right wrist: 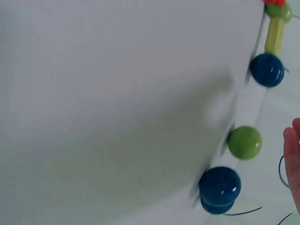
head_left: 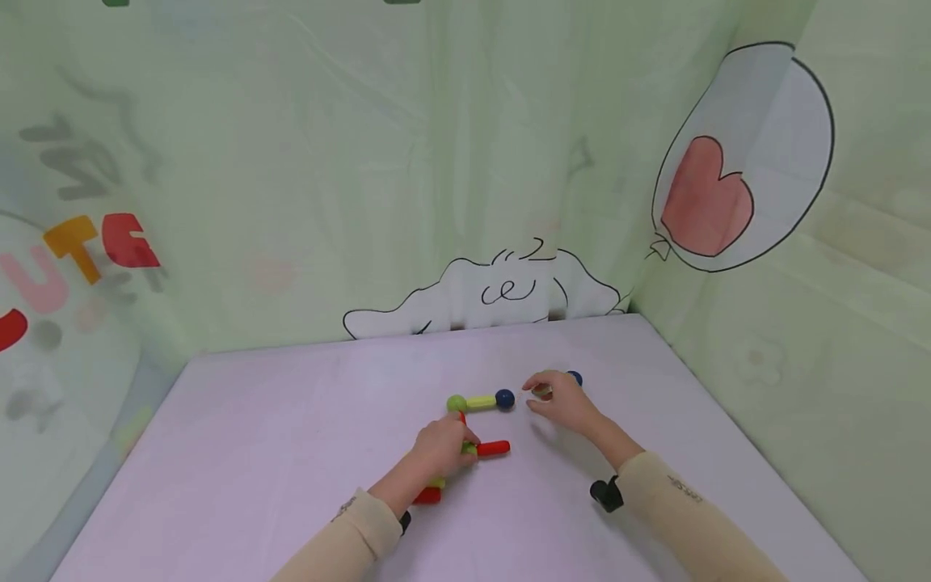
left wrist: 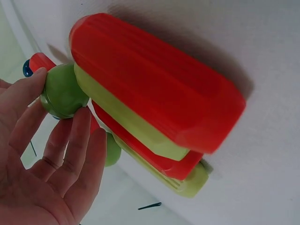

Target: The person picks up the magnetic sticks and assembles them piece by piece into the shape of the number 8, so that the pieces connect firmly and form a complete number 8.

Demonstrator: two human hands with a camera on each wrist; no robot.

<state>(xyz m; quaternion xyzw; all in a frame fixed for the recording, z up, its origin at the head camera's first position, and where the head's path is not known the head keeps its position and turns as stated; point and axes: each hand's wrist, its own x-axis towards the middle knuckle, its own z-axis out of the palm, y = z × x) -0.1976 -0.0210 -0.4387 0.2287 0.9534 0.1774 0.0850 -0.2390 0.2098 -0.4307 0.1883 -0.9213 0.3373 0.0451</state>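
My left hand (head_left: pixel 440 447) pinches a green ball (left wrist: pixel 65 91) between thumb and fingertips. From that ball a red rod (head_left: pixel 494 448) points right in the head view, and another red rod (head_left: pixel 461 418) lies beyond the hand toward a far green ball (head_left: pixel 456 403). A yellow-green rod (head_left: pixel 481 402) links the far ball to a blue ball (head_left: pixel 505 398). My right hand (head_left: pixel 560 398), fingers bent and apart, hovers by a loose green ball (right wrist: pixel 245 142); they look separate in the right wrist view. Beside it are blue balls (right wrist: pixel 220 185).
Spare red rods (left wrist: pixel 159 82) and yellow-green rods (left wrist: pixel 191 180) lie side by side near my left wrist. The pale table (head_left: pixel 291 453) meets a printed curtain (head_left: pixel 327 162) at the back and right side.
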